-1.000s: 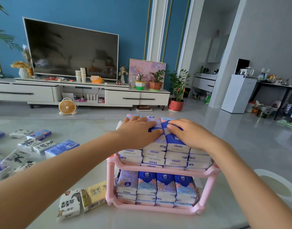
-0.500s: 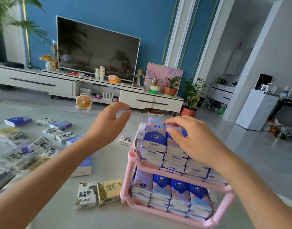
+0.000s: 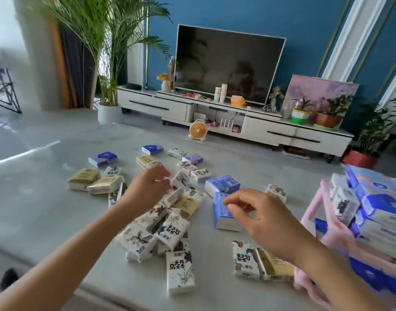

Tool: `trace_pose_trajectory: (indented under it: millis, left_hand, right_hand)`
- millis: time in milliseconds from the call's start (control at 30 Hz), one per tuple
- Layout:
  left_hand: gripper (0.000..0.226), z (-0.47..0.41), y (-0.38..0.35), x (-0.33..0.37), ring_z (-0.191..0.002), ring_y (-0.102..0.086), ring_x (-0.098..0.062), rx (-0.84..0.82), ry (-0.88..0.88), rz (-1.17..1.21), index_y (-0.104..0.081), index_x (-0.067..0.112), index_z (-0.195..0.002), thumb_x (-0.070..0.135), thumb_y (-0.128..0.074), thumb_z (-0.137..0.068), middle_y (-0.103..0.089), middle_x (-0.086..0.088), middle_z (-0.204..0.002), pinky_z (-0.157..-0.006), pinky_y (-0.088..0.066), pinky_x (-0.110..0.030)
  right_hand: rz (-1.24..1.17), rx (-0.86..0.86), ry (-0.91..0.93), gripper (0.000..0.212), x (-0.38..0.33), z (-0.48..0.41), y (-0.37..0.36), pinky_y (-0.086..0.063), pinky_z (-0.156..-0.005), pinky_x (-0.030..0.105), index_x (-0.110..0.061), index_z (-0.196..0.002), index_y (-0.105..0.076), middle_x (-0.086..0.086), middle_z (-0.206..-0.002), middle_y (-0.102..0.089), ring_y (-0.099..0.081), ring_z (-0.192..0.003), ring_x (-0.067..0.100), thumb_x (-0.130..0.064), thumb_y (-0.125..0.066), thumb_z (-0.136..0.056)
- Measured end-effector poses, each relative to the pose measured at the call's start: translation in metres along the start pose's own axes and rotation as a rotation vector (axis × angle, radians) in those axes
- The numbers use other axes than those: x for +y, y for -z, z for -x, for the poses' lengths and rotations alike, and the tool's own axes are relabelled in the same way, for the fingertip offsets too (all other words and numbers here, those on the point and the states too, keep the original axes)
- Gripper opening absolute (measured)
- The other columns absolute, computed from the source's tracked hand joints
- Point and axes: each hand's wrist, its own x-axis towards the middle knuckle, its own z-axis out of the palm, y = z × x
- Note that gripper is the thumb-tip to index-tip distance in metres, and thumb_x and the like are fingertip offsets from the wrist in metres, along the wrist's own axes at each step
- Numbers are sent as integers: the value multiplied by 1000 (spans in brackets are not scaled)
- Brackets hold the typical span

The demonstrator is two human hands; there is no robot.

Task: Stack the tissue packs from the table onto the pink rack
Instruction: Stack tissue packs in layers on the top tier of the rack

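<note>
The left hand (image 3: 147, 189) hovers with fingers curled down over a heap of soft, white, ink-printed tissue packs (image 3: 170, 230); blur hides whether it grips one. Well apart from it, the right hand (image 3: 269, 218) hangs loosely curled and holds nothing, just above a blue rectangular tissue pack (image 3: 224, 217). The pink plastic rack (image 3: 313, 221), crammed with blue packs, stands far right. The glossy pale-grey bench (image 3: 42, 198) lies bare left of the gold-wrapped packs (image 3: 85, 180).

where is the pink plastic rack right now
In the head view, the pink plastic rack stands at the frame's right edge, just right of the right hand, with blue tissue packs stacked in it.
</note>
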Motion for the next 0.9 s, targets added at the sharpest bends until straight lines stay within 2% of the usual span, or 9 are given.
trace_pose_trajectory:
  millis: [133, 300, 400, 533, 600, 667, 767, 833, 900]
  left_hand:
    - [30, -5, 40, -37, -106, -58, -23, 115, 23, -169, -55, 10, -122, 11, -46, -93, -58, -11, -125, -89, -47, -32]
    - [29, -16, 55, -60, -95, -54, -15, 149, 7, -173, -54, 11, -121, 14, -44, -95, -57, -8, -123, -66, -44, -15]
    - [28, -18, 61, -71, -110, -53, -16, 102, -11, -171, -54, 16, -121, 19, -44, -95, -56, -3, -124, -87, -41, -22]
    - [28, -20, 79, -88, -113, -51, -17, 128, 55, -152, -55, 18, -121, 18, -45, -95, -55, -1, -127, -91, -38, -23]
    - [29, -24, 88, -96, -112, -51, -20, 180, 106, -135, -56, 16, -121, 15, -45, -94, -55, -3, -126, -85, -36, -22]
    - [29, -27, 93, -99, -108, -53, -20, 231, 166, -28, -57, 15, -119, 14, -46, -93, -58, -5, -123, -79, -34, -21]
    - [27, -27, 96, -96, -100, -54, -16, 260, 197, 131, -57, 19, -119, 21, -47, -93, -60, -1, -116, -75, -35, -20]
    - [30, -25, 98, -95, -88, -55, -11, 258, 216, 241, -53, 20, -121, 31, -47, -94, -59, 0, -111, -69, -41, -21]
    - [34, -27, 102, -100, -84, -59, -12, 232, 288, 454, -53, 18, -120, 37, -48, -92, -62, 0, -106, -76, -48, -27]
  right_hand:
    - [-13, -101, -75, 15, -4, -39, -45, -41, -74, 7, -22, -100, -66, -10, -92, -65, -55, -85, -4, -21, -53, -91]
    - [-98, -20, -204, 24, -10, -123, -107, -43, -76, 16, -17, -112, -60, 0, -101, -63, -58, -92, 11, -14, -52, -90]
    - [-79, -14, -278, 28, -11, -177, -142, -44, -77, 23, -14, -117, -57, 6, -111, -61, -55, -94, 14, -11, -51, -90]
    - [328, -335, -342, 50, 8, -228, -183, -39, -100, 40, -19, -129, -44, 10, -132, -46, -44, -120, 27, -26, -59, -82]
    - [434, -555, -460, 62, 16, -241, -192, -38, -102, 44, -18, -130, -42, 10, -132, -46, -44, -121, 30, -33, -65, -75]
    - [446, -605, -510, 70, 16, -246, -194, -39, -100, 46, -16, -127, -43, 9, -127, -50, -48, -116, 30, -36, -72, -67]
    - [467, -385, -386, 73, -2, -243, -186, -42, -97, 45, -17, -126, -39, 4, -123, -50, -49, -114, 24, -32, -76, -64]
    - [203, -247, -215, 75, -28, -235, -175, -46, -89, 31, -20, -128, -34, 2, -124, -46, -47, -110, 19, -25, -77, -67]
    - [-136, -324, -46, 81, -66, -226, -166, -46, -79, 14, -25, -133, -30, -4, -122, -46, -49, -108, 12, -20, -78, -68]
